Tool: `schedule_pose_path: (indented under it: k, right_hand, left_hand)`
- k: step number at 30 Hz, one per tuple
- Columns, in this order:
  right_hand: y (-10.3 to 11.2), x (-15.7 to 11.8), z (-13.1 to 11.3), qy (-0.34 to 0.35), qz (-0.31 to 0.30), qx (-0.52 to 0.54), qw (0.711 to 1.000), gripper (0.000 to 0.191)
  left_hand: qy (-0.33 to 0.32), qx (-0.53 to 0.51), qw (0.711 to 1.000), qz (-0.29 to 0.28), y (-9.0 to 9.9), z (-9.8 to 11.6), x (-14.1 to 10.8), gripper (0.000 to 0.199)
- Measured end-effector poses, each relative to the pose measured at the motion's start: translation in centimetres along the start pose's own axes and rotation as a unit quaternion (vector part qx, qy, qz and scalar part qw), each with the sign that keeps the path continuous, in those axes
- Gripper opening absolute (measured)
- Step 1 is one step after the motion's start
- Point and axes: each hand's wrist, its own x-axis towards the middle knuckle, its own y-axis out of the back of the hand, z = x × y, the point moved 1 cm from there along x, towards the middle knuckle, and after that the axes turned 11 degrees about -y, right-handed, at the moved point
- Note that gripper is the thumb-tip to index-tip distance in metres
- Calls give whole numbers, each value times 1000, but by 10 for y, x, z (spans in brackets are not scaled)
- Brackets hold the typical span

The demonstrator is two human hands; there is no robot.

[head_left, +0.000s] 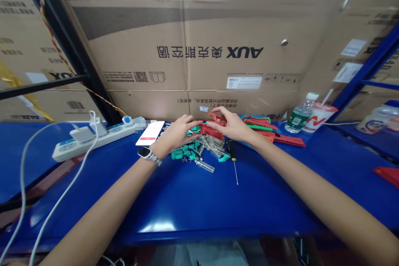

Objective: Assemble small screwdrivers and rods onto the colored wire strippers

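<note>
My right hand pinches a red plastic piece between thumb and fingers, above a small pile on the blue table. My left hand, wearing a watch on the wrist, reaches over the pile's left side with thumb and fingers apart. Teal plastic pieces lie below it, and some show between its fingers. More red plastic parts rest between the two hands. In front of them are several clear, slim tube-like pieces and metallic ones. A screwdriver with a black and yellow handle lies just right of the pile.
Left of the pile are a phone and a white power strip with chargers and cables. To the right lie red and green flat parts, a water bottle and a drink cup. Cardboard boxes stand behind the blue table.
</note>
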Motion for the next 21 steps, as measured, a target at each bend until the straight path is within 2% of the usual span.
schedule_pose_path:
  k: [4, 6, 8, 13, 16, 18, 19, 21]
  right_hand:
    - [-12, 20, -4, 24, -43, -118, 992, 75]
    - [-19, 33, -7, 16, -72, -147, 986, 79]
    - [-24, 47, -10, 10, -81, -167, 983, 75]
    - [-28, 76, -3, 53, -41, -227, 972, 55]
    - [-28, 89, 11, 67, -25, -246, 967, 47]
    - [-28, 94, 23, 49, -25, -252, 966, 43]
    - [-27, 96, 28, 42, -25, -251, 967, 42]
    - [-25, 97, 36, 38, -26, -240, 970, 42]
  left_hand:
    - [37, -88, 995, 37, -10, -12, 10, 44]
    - [60, -147, 985, 72, -14, -20, 17, 51]
    - [68, -196, 974, 95, -16, -30, 26, 53]
    - [103, -218, 962, 131, -23, -59, 44, 36]
    - [137, -227, 951, 159, -31, -75, 48, 47]
    - [163, -183, 951, 186, -37, -84, 46, 48]
    - [175, -150, 956, 180, -39, -88, 45, 40]
    - [181, -105, 972, 106, -44, -93, 42, 20]
